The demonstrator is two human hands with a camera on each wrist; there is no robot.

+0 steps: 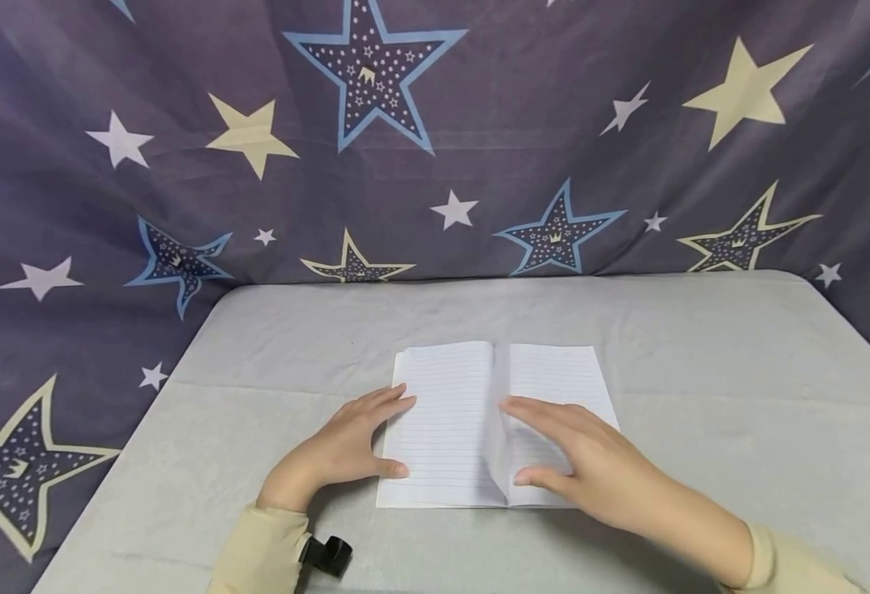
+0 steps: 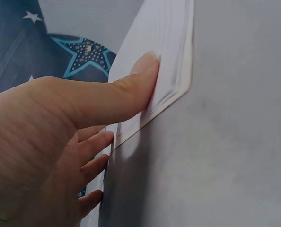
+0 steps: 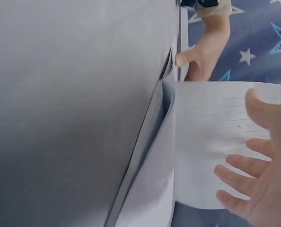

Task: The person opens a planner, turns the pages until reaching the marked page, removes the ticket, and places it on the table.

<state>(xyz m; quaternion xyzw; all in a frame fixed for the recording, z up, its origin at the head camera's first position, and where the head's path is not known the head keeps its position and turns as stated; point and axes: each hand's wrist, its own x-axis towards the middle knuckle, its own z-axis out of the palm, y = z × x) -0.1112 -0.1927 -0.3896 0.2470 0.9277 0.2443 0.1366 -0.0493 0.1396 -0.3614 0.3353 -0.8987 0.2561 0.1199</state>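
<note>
Notebook (image 1: 472, 421) mid-table: left hand (image 1: 345, 450) is pressing its left page flat, fingers straight, while right hand (image 1: 583, 462), open, is lifting a leaf — keep turning gently.

A white lined notebook (image 1: 479, 421) lies open and flat on the grey bench (image 1: 702, 396), spine running from twelve to six o'clock. One page near the spine stands lifted and curled.

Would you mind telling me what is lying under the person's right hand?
Under the right hand is the right-hand lined page of the open notebook, with a leaf lifted near the spine. The page area beneath the palm is covered. The left hand presses the left page's edge.
</note>
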